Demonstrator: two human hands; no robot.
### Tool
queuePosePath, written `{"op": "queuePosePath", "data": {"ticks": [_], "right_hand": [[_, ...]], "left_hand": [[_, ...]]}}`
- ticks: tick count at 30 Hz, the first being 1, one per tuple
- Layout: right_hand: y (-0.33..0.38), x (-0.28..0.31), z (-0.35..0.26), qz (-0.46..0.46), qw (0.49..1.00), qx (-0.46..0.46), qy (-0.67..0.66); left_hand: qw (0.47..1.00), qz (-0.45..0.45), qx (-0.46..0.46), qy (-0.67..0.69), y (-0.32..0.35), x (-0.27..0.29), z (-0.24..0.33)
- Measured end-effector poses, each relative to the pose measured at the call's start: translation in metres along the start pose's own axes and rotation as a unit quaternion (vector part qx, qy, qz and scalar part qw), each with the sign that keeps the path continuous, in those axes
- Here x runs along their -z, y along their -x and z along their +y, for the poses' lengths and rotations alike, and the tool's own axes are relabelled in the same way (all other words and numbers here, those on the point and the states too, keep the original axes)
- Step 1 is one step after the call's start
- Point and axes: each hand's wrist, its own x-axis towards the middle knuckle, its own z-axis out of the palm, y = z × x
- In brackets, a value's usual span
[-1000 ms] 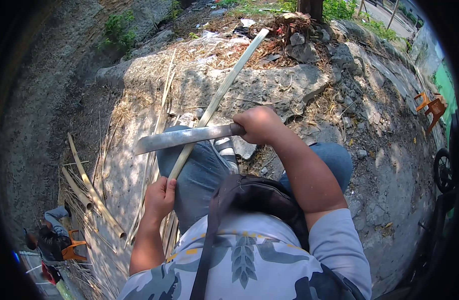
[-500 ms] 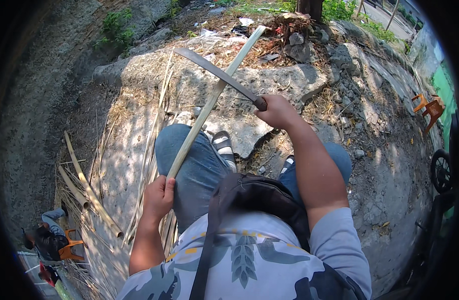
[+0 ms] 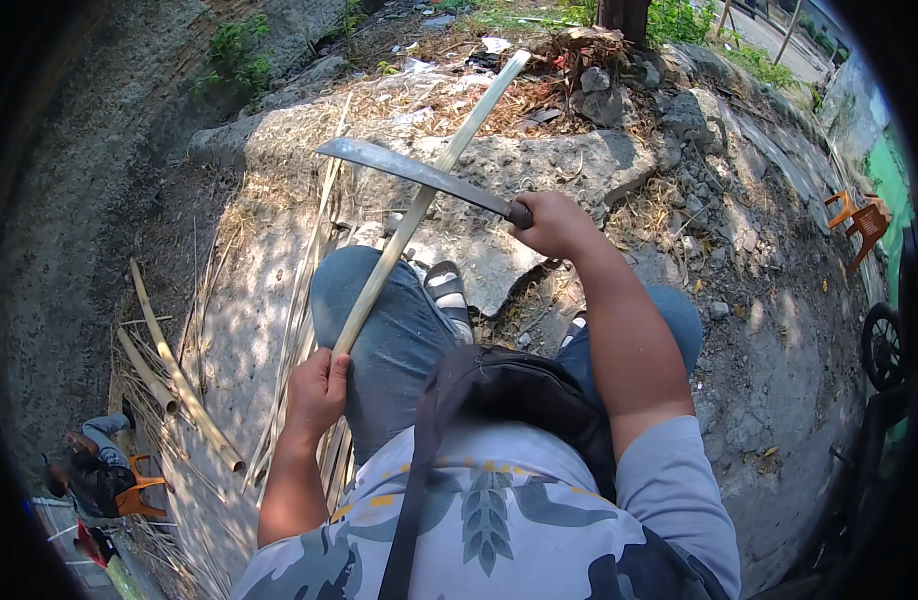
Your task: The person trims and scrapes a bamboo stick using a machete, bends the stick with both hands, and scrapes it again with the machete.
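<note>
My left hand (image 3: 317, 392) grips the near end of a long pale bamboo stick (image 3: 431, 192) that rests across my left thigh and points away toward the rubble. My right hand (image 3: 552, 224) holds a long curved knife (image 3: 411, 172) by its dark handle. The grey blade reaches left and lies across the stick about midway along it. I sit with both knees in blue jeans, and a sandalled foot (image 3: 447, 290) shows between them.
Thin bamboo strips (image 3: 301, 300) and thicker bamboo poles (image 3: 179, 380) lie on the concrete slab at my left. Another person (image 3: 94, 470) sits on an orange stool at lower left. An orange chair (image 3: 857, 222) and a wheel (image 3: 884, 345) stand at the right. Stones and litter pile ahead.
The knife swung up from low across my lap, then came down a little onto the stick's middle. My left hand kept its grip on the stick.
</note>
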Motion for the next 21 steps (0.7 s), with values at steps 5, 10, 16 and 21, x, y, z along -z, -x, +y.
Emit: {"op": "queuePosePath", "data": {"ticks": [5, 10, 16, 21], "right_hand": [[0.000, 0.004, 0.006, 0.009, 0.999, -0.039, 0.000], [0.005, -0.001, -0.024, -0.066, 0.996, 0.036, 0.048], [0.008, -0.014, -0.049, -0.086, 0.979, 0.141, 0.119], [0.006, 0.010, -0.021, -0.069, 0.991, 0.070, 0.090]], "left_hand": [[0.999, -0.027, 0.020, -0.003, -0.003, 0.006, 0.006], [0.999, -0.023, 0.016, -0.028, -0.002, 0.006, 0.005], [1.000, -0.015, 0.012, -0.020, -0.001, 0.004, 0.005], [1.000, -0.003, -0.004, 0.008, -0.002, 0.000, 0.000]]}}
